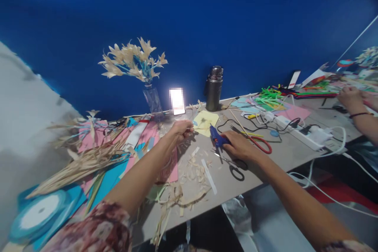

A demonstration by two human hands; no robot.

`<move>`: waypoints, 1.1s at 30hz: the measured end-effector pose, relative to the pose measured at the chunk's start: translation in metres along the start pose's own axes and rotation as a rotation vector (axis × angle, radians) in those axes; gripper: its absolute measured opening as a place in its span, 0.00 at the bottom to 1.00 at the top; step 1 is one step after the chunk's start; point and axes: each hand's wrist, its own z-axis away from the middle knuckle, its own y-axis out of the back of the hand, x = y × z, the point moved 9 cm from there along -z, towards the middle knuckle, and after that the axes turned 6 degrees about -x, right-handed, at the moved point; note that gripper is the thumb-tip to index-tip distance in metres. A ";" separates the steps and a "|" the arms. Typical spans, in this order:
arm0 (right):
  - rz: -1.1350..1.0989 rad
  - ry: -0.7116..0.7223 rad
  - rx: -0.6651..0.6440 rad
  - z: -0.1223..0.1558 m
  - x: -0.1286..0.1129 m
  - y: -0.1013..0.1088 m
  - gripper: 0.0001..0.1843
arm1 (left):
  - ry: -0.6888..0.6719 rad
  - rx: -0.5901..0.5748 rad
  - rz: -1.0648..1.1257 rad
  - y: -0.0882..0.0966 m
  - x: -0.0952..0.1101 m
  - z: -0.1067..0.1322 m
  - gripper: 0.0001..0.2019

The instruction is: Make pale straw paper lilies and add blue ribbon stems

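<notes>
My right hand [239, 145] is wrapped round the handle of a blue hot glue gun [217, 138], its nozzle pointing up and away beside a yellow paper sheet [208, 120] with a dark smudge. At the left edge of that sheet my left hand [181, 130] is closed in a pinch; what lies between the fingertips is too small to make out. Dark-handled scissors [236, 170] lie below the glue gun. Red-handled scissors [262, 145] rest just right of my right hand. Pale husk scraps [196, 171] litter the table between my forearms.
Dried-husk flowers [132, 59] stand in a clear bottle [152, 100] beside a glowing phone [177, 100]. A dark thermos [214, 88] is by the wall. A white power strip [299, 133] with cables lies right. Husk bundle [79, 167] and ribbon roll [39, 212] lie left. Another person's hands [351, 98] work far right.
</notes>
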 end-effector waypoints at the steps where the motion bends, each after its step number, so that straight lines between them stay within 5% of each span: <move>1: -0.077 0.013 0.021 0.003 0.003 0.003 0.20 | 0.019 0.001 -0.009 -0.002 -0.002 -0.007 0.15; 5: -0.541 0.058 0.152 0.017 0.017 0.019 0.21 | -0.002 0.005 -0.013 -0.005 0.000 -0.017 0.19; 11: -0.802 0.081 0.262 0.030 0.013 0.030 0.20 | -0.196 -0.007 0.011 -0.007 0.013 0.016 0.09; 19: -0.794 0.235 0.213 0.038 -0.036 0.039 0.28 | -0.252 -0.089 0.014 -0.023 0.016 0.043 0.08; 33: -0.784 0.219 0.216 0.039 -0.039 0.041 0.28 | -0.229 -0.216 0.034 -0.036 0.019 0.060 0.08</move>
